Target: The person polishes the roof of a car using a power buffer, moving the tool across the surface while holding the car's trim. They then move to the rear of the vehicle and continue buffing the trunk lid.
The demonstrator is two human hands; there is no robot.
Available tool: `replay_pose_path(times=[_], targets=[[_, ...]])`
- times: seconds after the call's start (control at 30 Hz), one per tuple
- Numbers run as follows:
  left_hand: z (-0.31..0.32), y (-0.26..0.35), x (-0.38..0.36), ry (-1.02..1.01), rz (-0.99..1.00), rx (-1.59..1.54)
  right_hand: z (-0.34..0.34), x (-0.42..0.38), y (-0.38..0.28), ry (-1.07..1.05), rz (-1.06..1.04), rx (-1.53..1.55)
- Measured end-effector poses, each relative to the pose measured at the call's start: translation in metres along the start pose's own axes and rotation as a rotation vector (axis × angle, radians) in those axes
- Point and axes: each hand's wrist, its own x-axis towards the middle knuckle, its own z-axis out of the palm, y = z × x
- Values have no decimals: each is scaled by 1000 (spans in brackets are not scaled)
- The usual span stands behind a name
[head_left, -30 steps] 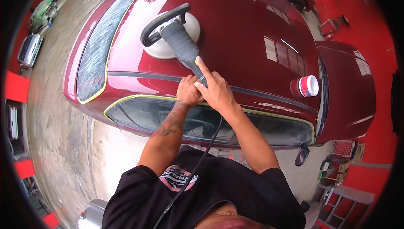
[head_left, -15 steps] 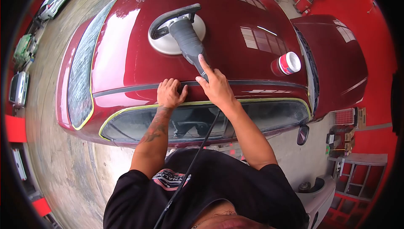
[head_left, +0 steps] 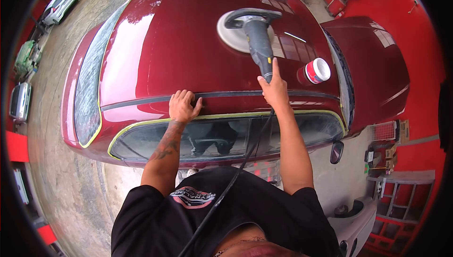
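My right hand (head_left: 275,88) grips the rear handle of a grey and black car polisher (head_left: 259,42), with the index finger stretched along its body. The polisher's round white pad (head_left: 232,35) lies against the dark red car roof (head_left: 188,44), toward its far side. A black power cord (head_left: 226,193) trails from the handle past my chest. My left hand (head_left: 184,106) rests on the near roof edge by the black trim strip, fingers laid down and thumb apart, holding nothing. To the right of the polisher stands an uncapped white tub with a red label (head_left: 317,71).
Yellow-green masking tape (head_left: 155,120) borders the side window. A side mirror (head_left: 336,152) juts out at the right. Behind it stand a metal shelf frame (head_left: 401,195) and a loose pale car panel (head_left: 356,224). Other cars line the far left.
The polisher has slid right across the roof, close to the tub, and my right hand has moved with it. My left hand stays on the roof edge.
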Motion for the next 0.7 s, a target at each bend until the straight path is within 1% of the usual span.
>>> replay_pose_path(times=[0.1, 0.13, 0.17, 0.27, 0.33, 0.4, 0.53, 0.57, 0.6, 0.7], targets=[[1, -2, 0, -5, -7, -3, -14, 16, 23, 87, 52, -31], [1, -3, -1, -8, -9, -6, -19, 14, 14, 116, 76, -38], [1, -3, -2, -8, -9, 1, -31, 11, 6, 100, 148, 29], [2, -2, 0, -1, 0, 10, -43, 31, 22, 156, 149, -1], [1, -1, 1, 19, 12, 10, -46, 36, 15, 136, 156, -9], [2, -1, 0, -14, -4, 28, -44, 40, 2, 103, 166, -19], [1, -2, 0, -41, -12, 38, -19, 49, -29, -4, 118, -31], [0, -2, 0, -41, -14, 43, 2, 66, -11, 44, -7, -121], [0, -1, 0, -29, -9, 31, 9, 64, -23, 2, -10, -99], [0, -1, 2, -9, -4, 9, 35, 58, -54, -36, -164, -138]])
